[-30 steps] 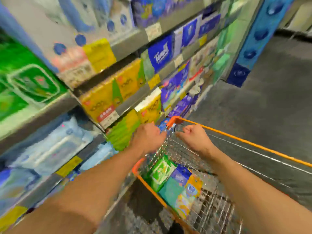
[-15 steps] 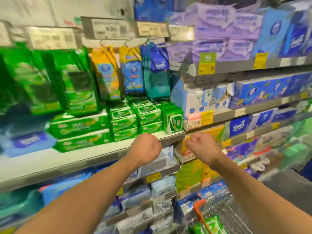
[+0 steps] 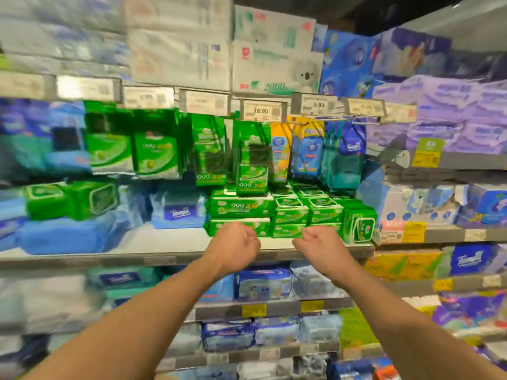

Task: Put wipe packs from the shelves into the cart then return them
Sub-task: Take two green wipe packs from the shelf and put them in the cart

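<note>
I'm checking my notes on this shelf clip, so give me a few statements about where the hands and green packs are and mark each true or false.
1. Both hands are empty. True: the left hand and right hand are loosely curled, holding nothing.
2. Stacked green wipe packs sit on the shelf just beyond the hands. True.
3. The cart fills the foreground. False: no cart is in view.
4. The right hand grips a blue pack. False: it holds nothing.
</note>
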